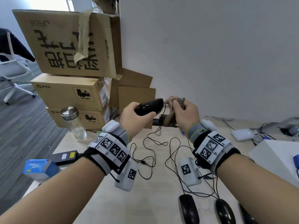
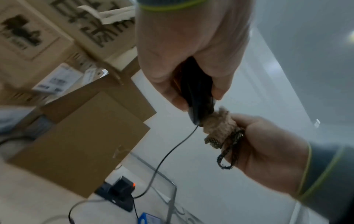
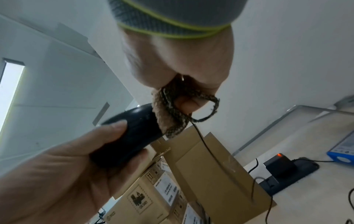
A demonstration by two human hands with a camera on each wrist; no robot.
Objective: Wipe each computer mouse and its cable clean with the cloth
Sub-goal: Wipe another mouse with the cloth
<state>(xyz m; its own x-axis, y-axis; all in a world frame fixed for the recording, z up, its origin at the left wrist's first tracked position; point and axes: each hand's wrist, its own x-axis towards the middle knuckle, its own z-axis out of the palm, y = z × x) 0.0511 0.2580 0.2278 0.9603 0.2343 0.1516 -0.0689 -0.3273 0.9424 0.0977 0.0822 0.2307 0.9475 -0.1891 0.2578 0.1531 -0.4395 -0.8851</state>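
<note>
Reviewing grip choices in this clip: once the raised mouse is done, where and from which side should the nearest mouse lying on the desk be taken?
Probably by its long flanks, coming from above. That desk mouse lies flat, back up, cable end pointing away, so thumb and fingers can straddle it. The left hand grips the raised mouse much like this, leaving its cable end free for the cloth in the right hand.

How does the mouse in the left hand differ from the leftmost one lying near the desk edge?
The held mouse is lifted, gripped by the left hand, the cloth touching its cable end. The desk mouse lies flat, untouched, with no cloth on it. Both are black and wired.
</note>
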